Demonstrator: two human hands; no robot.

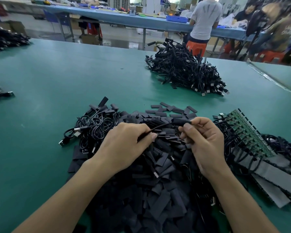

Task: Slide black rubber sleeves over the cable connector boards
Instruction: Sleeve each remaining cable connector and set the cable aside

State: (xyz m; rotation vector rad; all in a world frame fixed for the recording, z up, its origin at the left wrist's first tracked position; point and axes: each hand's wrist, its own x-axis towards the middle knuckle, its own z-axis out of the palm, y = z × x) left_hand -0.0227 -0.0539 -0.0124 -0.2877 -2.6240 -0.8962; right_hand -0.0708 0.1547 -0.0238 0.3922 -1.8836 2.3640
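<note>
Two hands work above the sleeve pile. Left hand pinches cable taut, likely to steady it. Right hand pinches sleeve at the cable's 2 o'clock end. Boards lie at 3 o'clock.

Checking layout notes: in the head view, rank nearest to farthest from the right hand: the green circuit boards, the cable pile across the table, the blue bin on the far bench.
1. Green circuit boards, just to the right of the right hand.
2. Cable pile, ahead across the table.
3. Blue bin, on the far bench in the background.
</note>
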